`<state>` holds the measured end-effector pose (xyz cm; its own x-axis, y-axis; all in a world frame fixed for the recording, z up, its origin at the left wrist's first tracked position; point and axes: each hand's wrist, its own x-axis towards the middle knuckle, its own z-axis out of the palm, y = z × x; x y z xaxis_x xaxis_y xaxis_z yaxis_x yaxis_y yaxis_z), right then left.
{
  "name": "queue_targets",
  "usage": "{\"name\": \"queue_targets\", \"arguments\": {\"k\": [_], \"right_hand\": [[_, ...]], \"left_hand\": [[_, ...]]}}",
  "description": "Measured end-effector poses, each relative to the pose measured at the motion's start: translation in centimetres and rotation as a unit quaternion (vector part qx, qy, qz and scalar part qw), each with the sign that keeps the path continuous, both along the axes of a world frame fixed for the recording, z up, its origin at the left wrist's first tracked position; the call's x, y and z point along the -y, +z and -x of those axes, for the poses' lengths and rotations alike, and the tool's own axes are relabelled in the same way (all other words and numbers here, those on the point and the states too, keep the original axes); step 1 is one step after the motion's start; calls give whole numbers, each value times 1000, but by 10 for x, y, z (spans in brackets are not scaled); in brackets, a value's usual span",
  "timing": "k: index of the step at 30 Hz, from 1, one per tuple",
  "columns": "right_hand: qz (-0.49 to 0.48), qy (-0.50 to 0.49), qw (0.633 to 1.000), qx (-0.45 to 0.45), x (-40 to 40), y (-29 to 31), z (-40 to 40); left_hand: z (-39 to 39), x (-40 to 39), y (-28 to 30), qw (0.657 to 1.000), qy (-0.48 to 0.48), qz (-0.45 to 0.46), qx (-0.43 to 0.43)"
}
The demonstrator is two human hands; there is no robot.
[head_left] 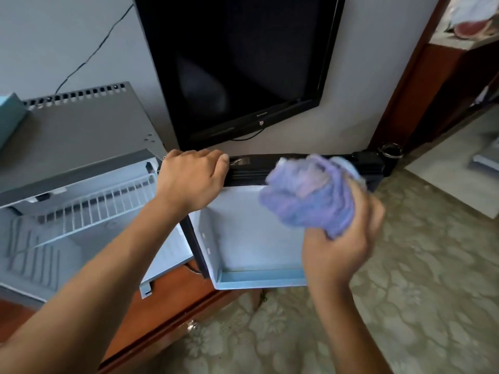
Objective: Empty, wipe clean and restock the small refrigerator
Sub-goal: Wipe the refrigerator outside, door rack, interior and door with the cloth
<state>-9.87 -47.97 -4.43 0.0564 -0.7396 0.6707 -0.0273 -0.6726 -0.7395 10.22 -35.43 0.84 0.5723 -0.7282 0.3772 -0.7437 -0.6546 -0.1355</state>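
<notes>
The left hand (190, 178) grips the top edge of the open refrigerator door (251, 238); the right hand (340, 238) clutches a bunched purple cloth (307, 193) before the door's inner side.

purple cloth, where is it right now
In the head view the purple cloth is bunched in the right hand, against the inside of the open fridge door, right of the left hand.
</notes>
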Motion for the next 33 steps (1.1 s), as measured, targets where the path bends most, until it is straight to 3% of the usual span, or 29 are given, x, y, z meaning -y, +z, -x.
{"name": "queue_targets", "arguments": {"k": [3,6,11,13,17,19,21,24,26,29,30,33], "right_hand": [[-38,-16,999,-7,-2,9,-52],[6,58,997,-50,-47,7,-97],[43,141,986,-73,-47,-7,-86],[76,146,979,-120,-29,-24,-60],[-45,168,937,-303,-21,-64,-11],[-116,201,928,-292,-38,-78,11],[-211,255,916,-226,-67,-78,21],[-309,339,870,-182,-119,-67,13],[-320,405,829,-213,-152,-60,6],[-385,527,720,-236,-197,-60,1],[-391,541,703,-246,-208,-61,0],[-343,517,710,-332,-247,-69,-6]], "left_hand": [[-3,0,1,999,-35,12,1],[-2,-4,6,996,-76,45,-3],[2,-14,8,975,-4,136,-174],[12,-26,1,965,-77,168,-189],[50,-61,-31,936,-194,173,-239],[78,-83,-50,918,-191,201,-284],[99,-109,-70,879,-190,218,-379],[120,-150,-89,708,-221,268,-614],[127,-182,-103,657,-185,320,-657],[123,-246,-128,658,-39,437,-612],[122,-269,-136,665,6,456,-591],[122,-321,-159,677,96,479,-550]]}}
